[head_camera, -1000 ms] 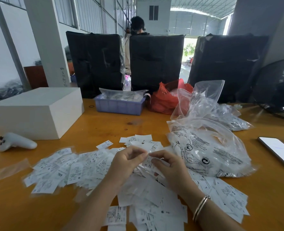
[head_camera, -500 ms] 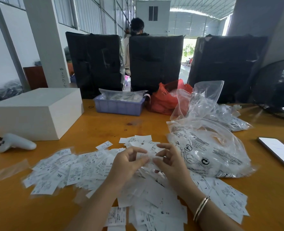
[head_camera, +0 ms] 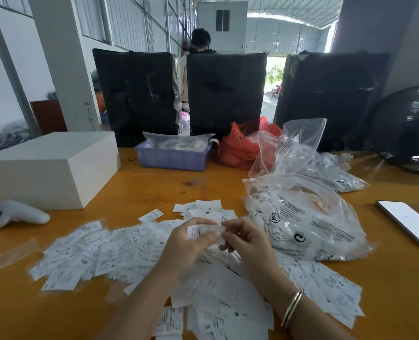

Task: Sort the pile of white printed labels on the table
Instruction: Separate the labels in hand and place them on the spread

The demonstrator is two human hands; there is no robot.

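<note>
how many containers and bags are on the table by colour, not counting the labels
white box: 1
purple tray: 1
red bag: 1
clear printed bags: at least 3, overlapping, exact count unclear
total: at least 6

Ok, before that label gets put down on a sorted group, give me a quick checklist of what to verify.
1. Label held by both hands: ok, left hand and right hand pinch it.
2. Size print on held label readable: cannot tell, blurred.
3. Only one label pinched: cannot tell.
4. Sorted groups visible in the pile: not ok, labels lie mixed.
5. Bare table free beyond the pile: ok.
</note>
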